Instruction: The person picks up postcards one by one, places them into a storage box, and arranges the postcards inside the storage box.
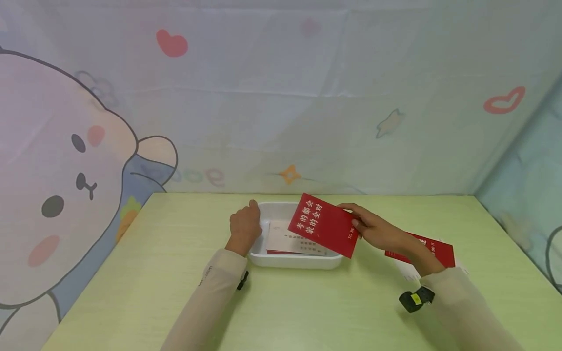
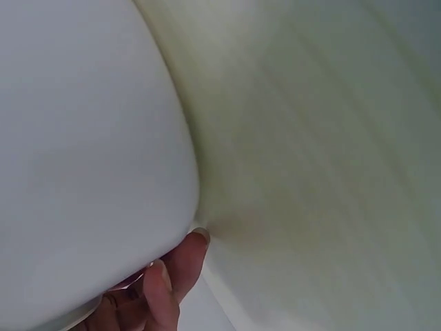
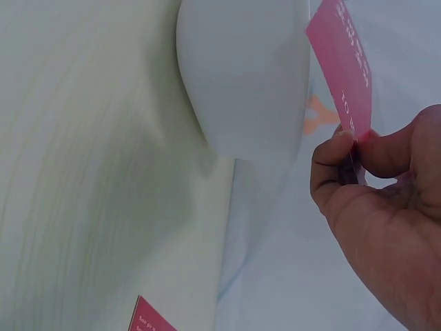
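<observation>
A white plastic tray (image 1: pixel 296 263) stands toward the back of the table. My left hand (image 1: pixel 246 225) grips its left end; in the left wrist view fingers of that hand (image 2: pixel 165 286) curl at the tray's edge (image 2: pixel 83 138). My right hand (image 1: pixel 375 228) pinches a red card (image 1: pixel 325 225) with white Chinese lettering by its right edge. The card is tilted over the tray's right part and hides some of it. In the right wrist view, thumb and fingers close on the end of this card (image 3: pixel 344 65). Inside the tray lies a pale printed card (image 1: pixel 281 237), with red showing below it.
On the table to the right, another red card (image 1: pixel 445 252) lies over pale cards (image 1: pixel 406 269), partly hidden by my right forearm. A printed cloth backdrop (image 1: pixel 281 97) hangs behind the table's back edge, and a second one (image 1: pixel 527 195) borders the right side.
</observation>
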### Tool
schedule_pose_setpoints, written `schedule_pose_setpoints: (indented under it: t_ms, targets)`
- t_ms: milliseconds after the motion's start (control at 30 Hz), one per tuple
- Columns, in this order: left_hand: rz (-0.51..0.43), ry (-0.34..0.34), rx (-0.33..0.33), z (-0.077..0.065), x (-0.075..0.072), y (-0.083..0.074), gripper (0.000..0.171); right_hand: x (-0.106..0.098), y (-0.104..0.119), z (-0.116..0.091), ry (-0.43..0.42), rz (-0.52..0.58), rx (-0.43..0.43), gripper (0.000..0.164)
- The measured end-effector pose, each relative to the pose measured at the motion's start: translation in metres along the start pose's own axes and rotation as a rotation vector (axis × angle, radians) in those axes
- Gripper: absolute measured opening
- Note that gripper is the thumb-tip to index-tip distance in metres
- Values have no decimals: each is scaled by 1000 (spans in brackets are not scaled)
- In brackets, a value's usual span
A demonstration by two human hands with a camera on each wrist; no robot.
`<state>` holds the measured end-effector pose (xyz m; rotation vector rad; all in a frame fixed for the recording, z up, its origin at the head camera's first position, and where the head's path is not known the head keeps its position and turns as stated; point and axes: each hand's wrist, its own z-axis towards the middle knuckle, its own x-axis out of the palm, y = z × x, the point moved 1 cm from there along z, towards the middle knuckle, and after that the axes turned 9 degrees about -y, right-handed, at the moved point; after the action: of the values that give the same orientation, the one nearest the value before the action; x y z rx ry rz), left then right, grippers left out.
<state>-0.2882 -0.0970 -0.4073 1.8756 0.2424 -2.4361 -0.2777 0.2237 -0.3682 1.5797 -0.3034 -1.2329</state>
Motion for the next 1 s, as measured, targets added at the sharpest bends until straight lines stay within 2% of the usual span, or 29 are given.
schedule_pose_setpoints:
  t_ms: [333, 500, 733, 1000]
  targets:
    - [-6, 28, -4, 3, 2, 1, 56, 6, 8, 12, -29, -37, -49, 48]
    - [-26, 26, -11, 2, 3, 1, 52, 10, 12, 19, -28, -54, -60, 46]
    - [-41, 5, -9, -1, 0, 0, 48, 15, 18, 31, -32, -137, -67, 46]
    - [-34, -4, -11, -1, 1, -1, 51, 21, 15, 41, -4, -117, -60, 47]
